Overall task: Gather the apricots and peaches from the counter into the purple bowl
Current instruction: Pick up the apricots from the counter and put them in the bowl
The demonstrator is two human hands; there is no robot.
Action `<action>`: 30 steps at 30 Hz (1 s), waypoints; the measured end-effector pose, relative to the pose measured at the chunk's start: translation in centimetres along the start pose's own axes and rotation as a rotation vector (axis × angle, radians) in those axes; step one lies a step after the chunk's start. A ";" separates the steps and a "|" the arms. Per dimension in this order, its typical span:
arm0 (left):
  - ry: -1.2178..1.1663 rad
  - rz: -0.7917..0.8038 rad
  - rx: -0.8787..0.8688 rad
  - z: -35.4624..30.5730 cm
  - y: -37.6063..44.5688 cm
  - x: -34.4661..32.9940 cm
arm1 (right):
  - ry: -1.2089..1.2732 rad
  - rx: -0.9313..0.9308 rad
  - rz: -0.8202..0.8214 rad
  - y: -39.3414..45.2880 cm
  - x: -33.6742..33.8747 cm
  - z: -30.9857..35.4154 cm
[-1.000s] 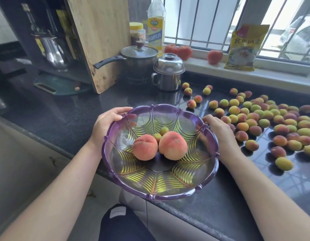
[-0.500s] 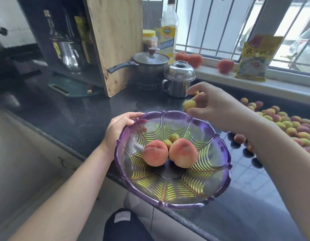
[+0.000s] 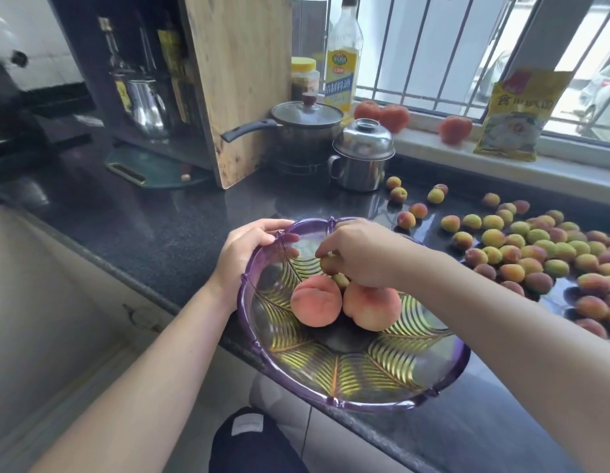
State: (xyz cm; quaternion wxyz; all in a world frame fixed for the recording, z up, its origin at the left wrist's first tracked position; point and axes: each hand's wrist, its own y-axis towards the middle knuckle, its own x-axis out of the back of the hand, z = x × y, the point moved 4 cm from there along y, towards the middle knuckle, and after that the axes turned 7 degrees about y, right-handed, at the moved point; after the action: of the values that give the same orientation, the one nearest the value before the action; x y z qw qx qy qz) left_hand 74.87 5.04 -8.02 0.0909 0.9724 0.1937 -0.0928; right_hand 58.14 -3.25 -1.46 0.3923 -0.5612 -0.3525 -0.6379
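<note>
The purple bowl (image 3: 348, 387) sits at the front edge of the dark counter (image 3: 153, 227), partly overhanging it. Two large peaches (image 3: 315, 303) lie side by side in its middle, with a small apricot (image 3: 341, 279) behind them. My left hand (image 3: 244, 249) grips the bowl's far left rim. My right hand (image 3: 360, 254) reaches down inside the bowl and pinches an apricot (image 3: 327, 264) just above the peaches. Several apricots (image 3: 536, 254) lie spread over the counter to the right.
A steel lidded mug (image 3: 361, 155) and a lidded pot (image 3: 303, 131) stand behind the bowl, beside an upright wooden board (image 3: 238, 80). An oil bottle (image 3: 343, 59), three red fruits (image 3: 394, 117) and a yellow packet (image 3: 522, 114) line the windowsill.
My right hand picked an apricot from the counter, carried it over the bowl's rim and lowered it into the bowl. My left hand kept its grip on the rim.
</note>
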 end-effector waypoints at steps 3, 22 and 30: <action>0.015 0.003 -0.009 0.0 0.0 0.0 | 0.002 -0.037 0.016 -0.2 0.3 -0.2; 0.058 -0.006 -0.014 0.0 -0.2 0.2 | 0.015 -0.173 0.043 -0.8 1.3 0.4; 0.065 -0.019 -0.010 0.3 0.0 0.4 | 0.509 -0.454 -0.688 -5.5 6.1 -7.9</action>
State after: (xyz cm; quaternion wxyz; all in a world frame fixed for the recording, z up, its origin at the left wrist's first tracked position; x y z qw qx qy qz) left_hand 75.19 5.13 -8.43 0.0883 0.9726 0.2061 -0.0611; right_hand 49.37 -8.52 3.55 0.0999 -0.3095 -0.2626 -0.9085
